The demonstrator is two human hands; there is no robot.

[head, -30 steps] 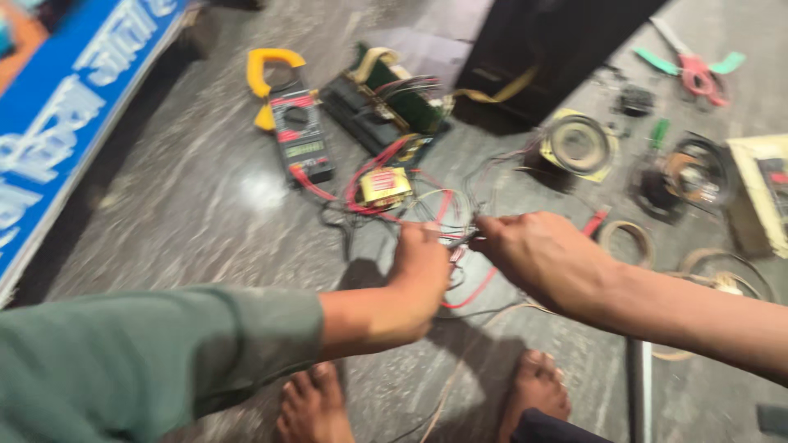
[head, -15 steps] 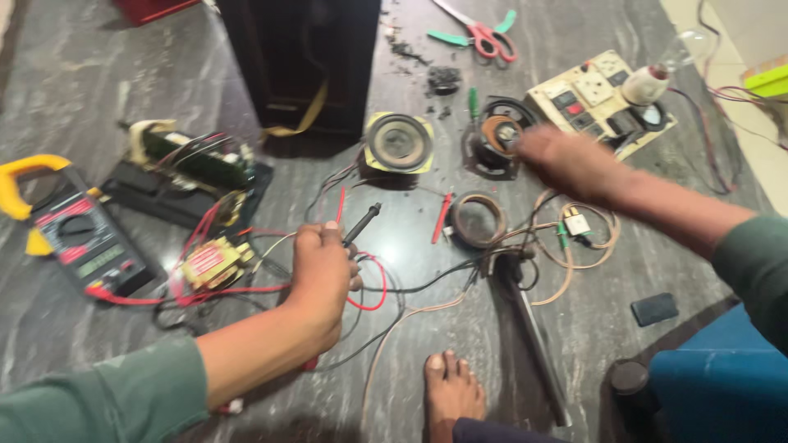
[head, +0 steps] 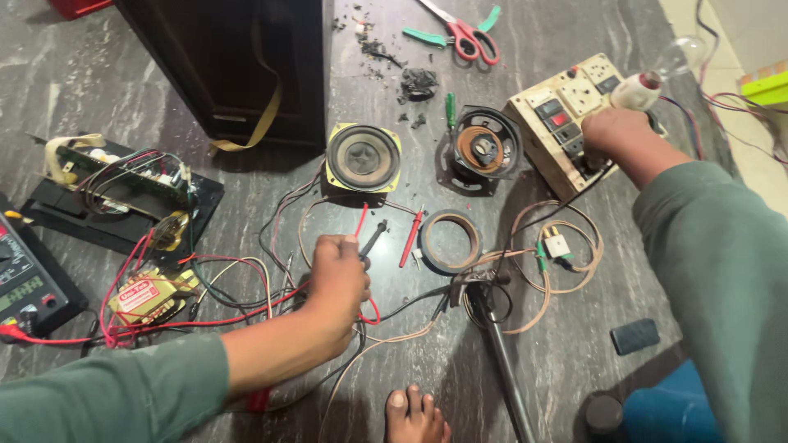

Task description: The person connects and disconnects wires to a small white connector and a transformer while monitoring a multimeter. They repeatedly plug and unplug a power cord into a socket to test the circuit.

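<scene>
Left hand (head: pixel 336 275) lies low over the stone floor (head: pixel 107 66), fingers curled closed around a black test probe (head: pixel 373 239) – the probe's tip sticks out past the knuckles, up and to the right, toward the small speaker (head: pixel 363 157). Red and black wires (head: pixel 238 299) run under and beside this hand; whether it also pinches any of them cannot be told.

Right hand (head: pixel 616 139) is well apart from the left, resting on the near edge of the cream switch board (head: pixel 566 111). Fingers are bent down onto the board – cannot tell whether they grip anything. A white bulb holder (head: pixel 636 90) sits just above the knuckles.

Between the hands: a bare speaker frame with copper coil (head: pixel 483 149), a dark ring (head: pixel 449 241), a red probe (head: pixel 411 238) lying loose beside the ring, and loops of tan wire (head: pixel 566 275).

Far left: a yellow transformer (head: pixel 148 297), a circuit board on a black tray (head: pixel 123 184), and a meter (head: pixel 25 279) at the frame edge. Scissors (head: pixel 460 33) lie at top, beside the dark speaker cabinet (head: pixel 238 66). A bare foot (head: pixel 414 414) shows at bottom.
</scene>
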